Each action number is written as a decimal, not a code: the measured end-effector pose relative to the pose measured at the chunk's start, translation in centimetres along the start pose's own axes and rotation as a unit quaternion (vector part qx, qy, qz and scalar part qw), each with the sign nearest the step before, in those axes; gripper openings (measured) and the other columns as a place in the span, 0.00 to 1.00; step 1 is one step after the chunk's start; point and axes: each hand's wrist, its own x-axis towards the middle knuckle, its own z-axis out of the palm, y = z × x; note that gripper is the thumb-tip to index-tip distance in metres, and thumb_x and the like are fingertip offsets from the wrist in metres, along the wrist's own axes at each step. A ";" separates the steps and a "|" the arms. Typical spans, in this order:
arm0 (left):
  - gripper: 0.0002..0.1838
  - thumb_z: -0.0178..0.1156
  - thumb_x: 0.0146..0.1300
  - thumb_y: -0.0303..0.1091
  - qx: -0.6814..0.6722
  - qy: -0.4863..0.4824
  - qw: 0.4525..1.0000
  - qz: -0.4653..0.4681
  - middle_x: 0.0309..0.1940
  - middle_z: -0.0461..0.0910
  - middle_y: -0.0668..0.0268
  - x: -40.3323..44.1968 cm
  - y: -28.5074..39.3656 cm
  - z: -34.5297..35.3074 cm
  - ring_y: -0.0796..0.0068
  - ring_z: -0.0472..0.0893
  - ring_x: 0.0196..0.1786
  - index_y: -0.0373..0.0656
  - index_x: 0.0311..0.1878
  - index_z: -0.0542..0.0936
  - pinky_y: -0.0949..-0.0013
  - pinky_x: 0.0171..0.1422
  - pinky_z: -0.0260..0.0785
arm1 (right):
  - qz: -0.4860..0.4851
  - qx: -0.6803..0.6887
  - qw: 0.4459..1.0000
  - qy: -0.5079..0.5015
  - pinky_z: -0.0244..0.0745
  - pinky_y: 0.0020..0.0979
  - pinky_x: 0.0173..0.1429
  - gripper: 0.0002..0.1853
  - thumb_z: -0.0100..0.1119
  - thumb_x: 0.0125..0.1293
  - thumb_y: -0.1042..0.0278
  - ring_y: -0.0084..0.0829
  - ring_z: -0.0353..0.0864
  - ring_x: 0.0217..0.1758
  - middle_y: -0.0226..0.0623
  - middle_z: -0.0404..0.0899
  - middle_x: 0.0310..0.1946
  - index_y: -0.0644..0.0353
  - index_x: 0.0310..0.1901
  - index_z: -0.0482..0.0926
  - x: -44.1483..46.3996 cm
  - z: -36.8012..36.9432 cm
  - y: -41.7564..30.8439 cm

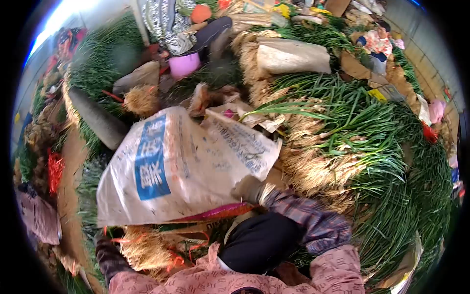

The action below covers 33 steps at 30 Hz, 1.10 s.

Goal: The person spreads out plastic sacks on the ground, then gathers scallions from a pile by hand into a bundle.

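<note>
A large white woven plastic sack (196, 171) with a blue printed panel spreads in front of me, its near edge lifted. My right hand (247, 189), in a grey-brown glove, is closed on the sack's near right edge. My left hand (104, 241) is at the lower left, just below the sack's left corner; it is dark and its fingers do not show clearly. Beneath the near edge lies a bundle of green onions (147, 247), pale roots showing, with red ties around it.
Heaped green onions (342, 122) with roots toward me fill the right side. A grey rounded object (98, 117) leans at the left. Beyond the sack, another person's boot (220, 41) is near a pink bucket (185, 64). A rolled pale sack (293, 56) lies on the heap.
</note>
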 end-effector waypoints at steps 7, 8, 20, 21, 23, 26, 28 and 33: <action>0.21 0.49 0.64 0.44 0.053 -0.046 0.997 0.013 0.44 0.79 0.60 -1.0 -1.6 2.2 0.65 0.79 0.42 0.44 0.56 0.75 0.64 0.46 0.70 | 0.222 0.177 0.936 -0.210 0.76 0.42 0.44 0.19 0.55 0.62 0.55 0.41 0.82 0.44 0.41 0.80 0.42 0.52 0.53 0.75 0.9 7.8 -2.2; 0.20 0.49 0.64 0.41 0.101 -0.117 0.988 0.006 0.42 0.79 0.62 -3.4 -1.9 6.5 0.68 0.79 0.40 0.45 0.56 0.75 0.67 0.42 0.70 | 0.248 0.183 0.917 -0.254 0.76 0.43 0.48 0.22 0.56 0.61 0.53 0.42 0.81 0.46 0.42 0.79 0.45 0.53 0.55 0.74 0.9 6.9 -1.7; 0.33 0.50 0.61 0.54 0.671 -0.165 0.673 0.263 0.66 0.64 0.59 -24.7 -28.4 32.2 0.56 0.62 0.68 0.48 0.67 0.66 0.41 0.68 0.52 | 0.582 0.220 0.782 0.030 0.58 0.45 0.70 0.46 0.64 0.55 0.51 0.55 0.55 0.71 0.56 0.56 0.69 0.51 0.72 0.51 -0.3 8.6 13.1; 0.35 0.47 0.62 0.53 0.644 -0.206 0.734 0.071 0.71 0.56 0.57 -20.7 -32.5 32.9 0.54 0.54 0.73 0.48 0.70 0.60 0.37 0.71 0.43 | 0.557 0.169 0.812 0.045 0.65 0.46 0.63 0.37 0.62 0.57 0.53 0.54 0.65 0.64 0.55 0.65 0.60 0.52 0.67 0.59 -0.4 10.4 14.3; 0.35 0.48 0.62 0.52 0.690 -0.206 0.671 0.177 0.72 0.55 0.58 -24.5 -29.3 32.6 0.52 0.52 0.74 0.47 0.70 0.60 0.39 0.72 0.41 | 0.509 0.113 0.846 0.111 0.73 0.47 0.48 0.20 0.57 0.60 0.59 0.52 0.77 0.47 0.52 0.76 0.42 0.53 0.54 0.71 -0.6 12.2 14.9; 0.31 0.50 0.62 0.50 0.696 -0.246 0.636 0.226 0.70 0.57 0.58 -24.8 -27.9 31.9 0.48 0.54 0.72 0.52 0.68 0.65 0.39 0.72 0.43 | 0.495 0.115 0.819 0.266 0.72 0.44 0.31 0.09 0.52 0.65 0.60 0.44 0.78 0.30 0.42 0.74 0.24 0.56 0.37 0.72 -2.4 4.8 13.3; 0.29 0.52 0.61 0.50 0.692 -0.308 0.596 0.267 0.69 0.60 0.58 -26.0 -24.5 31.5 0.48 0.56 0.71 0.56 0.66 0.67 0.40 0.72 0.45 | 0.540 0.177 0.777 0.270 0.72 0.39 0.24 0.13 0.51 0.67 0.58 0.36 0.80 0.25 0.37 0.74 0.18 0.58 0.29 0.72 -4.7 1.8 13.4; 0.20 0.49 0.66 0.44 0.589 -0.336 0.693 0.247 0.53 0.75 0.48 -24.9 -22.5 31.8 0.45 0.72 0.58 0.49 0.58 0.75 0.53 0.63 0.64 | 0.598 -0.028 0.797 0.075 0.77 0.38 0.34 0.20 0.56 0.64 0.57 0.37 0.81 0.35 0.43 0.78 0.40 0.54 0.54 0.69 -8.4 4.4 12.9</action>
